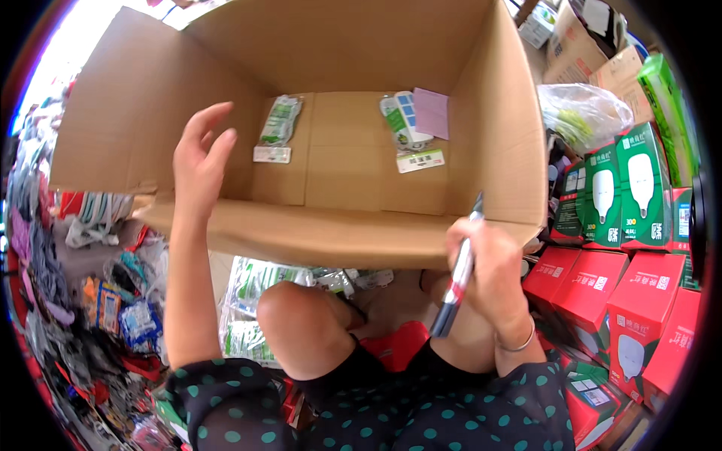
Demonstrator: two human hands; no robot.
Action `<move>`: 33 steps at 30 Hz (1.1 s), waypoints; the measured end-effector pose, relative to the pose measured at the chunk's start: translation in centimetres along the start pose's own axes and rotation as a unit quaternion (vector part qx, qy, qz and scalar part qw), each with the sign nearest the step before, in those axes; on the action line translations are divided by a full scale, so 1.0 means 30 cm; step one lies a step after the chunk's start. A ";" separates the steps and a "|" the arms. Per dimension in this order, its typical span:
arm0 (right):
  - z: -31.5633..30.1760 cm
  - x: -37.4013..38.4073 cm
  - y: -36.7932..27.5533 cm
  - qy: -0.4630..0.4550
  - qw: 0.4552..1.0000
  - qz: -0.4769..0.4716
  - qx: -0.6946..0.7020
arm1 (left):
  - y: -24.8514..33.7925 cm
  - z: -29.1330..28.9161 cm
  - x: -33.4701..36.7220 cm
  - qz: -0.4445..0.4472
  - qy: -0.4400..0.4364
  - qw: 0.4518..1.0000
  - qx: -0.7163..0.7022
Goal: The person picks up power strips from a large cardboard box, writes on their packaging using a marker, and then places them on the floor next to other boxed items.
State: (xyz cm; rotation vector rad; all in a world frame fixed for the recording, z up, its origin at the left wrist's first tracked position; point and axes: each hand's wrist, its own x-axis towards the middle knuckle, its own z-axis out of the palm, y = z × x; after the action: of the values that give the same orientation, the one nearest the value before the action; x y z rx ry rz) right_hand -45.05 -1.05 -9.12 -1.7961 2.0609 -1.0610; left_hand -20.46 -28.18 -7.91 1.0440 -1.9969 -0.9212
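A large open cardboard box [346, 233] stands in front of my knees. My left hand [201, 154] is raised over its left side, thumb and fingers apart, holding nothing. At the box's near right corner my right hand [492, 267] is closed round a marker pen [461, 274]. The pen is tilted, its upper end toward the box's right wall and its dark lower end over my thigh. Inside the box, at the left, lies a green and clear plastic packet [280, 122] with a card header. At the right lies a similar packet [402, 124], partly covered by a mauve paper slip [431, 114].
Red and green light bulb boxes [643, 184] are stacked at the right, below a clear plastic bag [583, 113]. Many bagged small goods [139, 319] crowd the left. Green and white plastic packs [248, 338] lie beside my left knee. More cartons [571, 45] stand at the far right.
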 end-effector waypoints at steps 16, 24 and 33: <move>-0.149 -0.016 0.113 -0.253 0.947 0.064 0.186 | -0.700 1.337 0.116 -0.371 -0.232 0.898 0.032; -0.154 -0.013 0.156 -0.236 0.943 0.007 0.234 | -0.779 1.528 0.004 -0.531 -0.105 0.799 -0.261; -0.153 -0.002 0.150 -0.234 0.944 -0.002 0.231 | -0.830 1.595 0.023 -0.604 -0.078 0.721 -0.331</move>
State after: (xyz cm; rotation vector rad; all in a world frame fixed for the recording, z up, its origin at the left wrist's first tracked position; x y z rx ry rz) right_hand -51.20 0.72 -8.68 -1.6094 1.3943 -0.9062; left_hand -50.62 -26.52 -52.60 1.8029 -0.6497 -2.2093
